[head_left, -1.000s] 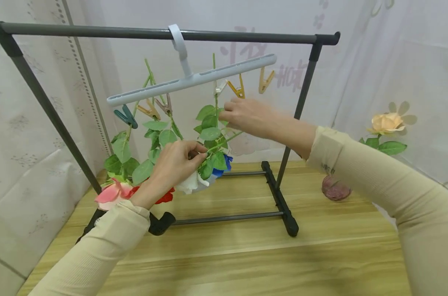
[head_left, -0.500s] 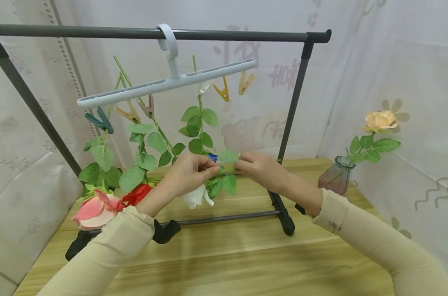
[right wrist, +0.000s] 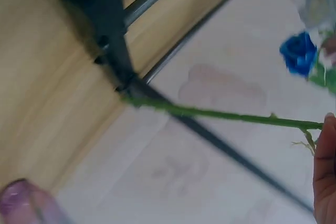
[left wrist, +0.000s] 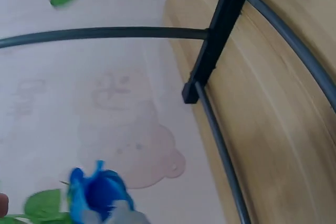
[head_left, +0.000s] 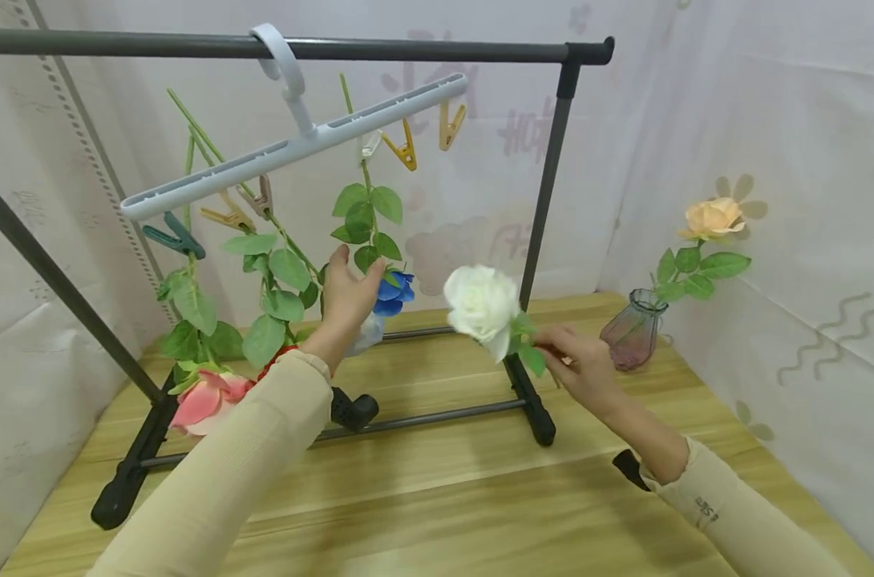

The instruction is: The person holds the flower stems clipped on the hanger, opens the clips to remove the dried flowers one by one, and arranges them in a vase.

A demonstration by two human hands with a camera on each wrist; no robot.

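In the head view my right hand (head_left: pixel 581 369) pinches the stem of a white rose (head_left: pixel 483 308) whose bloom points to the left. The bare green stem (right wrist: pixel 226 114) runs out from my fingers in the right wrist view. My left hand (head_left: pixel 346 296) is raised beside a hanging blue rose (head_left: pixel 394 293), thumb and fingers spread apart. Above it, a white clothespin (head_left: pixel 370 146) clips that rose's stem to a pale hanger (head_left: pixel 293 148). A pale bloom (head_left: pixel 368 332) shows partly behind my left wrist.
A dark metal rack (head_left: pixel 408 50) carries the hanger, which tilts up to the right. A pink rose (head_left: pixel 209 401) and a mostly hidden red one hang at left. Two yellow clothespins (head_left: pixel 401 146) hold nothing. A glass vase (head_left: pixel 632 332) with a peach rose (head_left: pixel 713 218) stands at right.
Both hands were together at the white rose's stem. My right hand has carried the rose away to the right, and my left hand has let go and moved up beside the blue rose.
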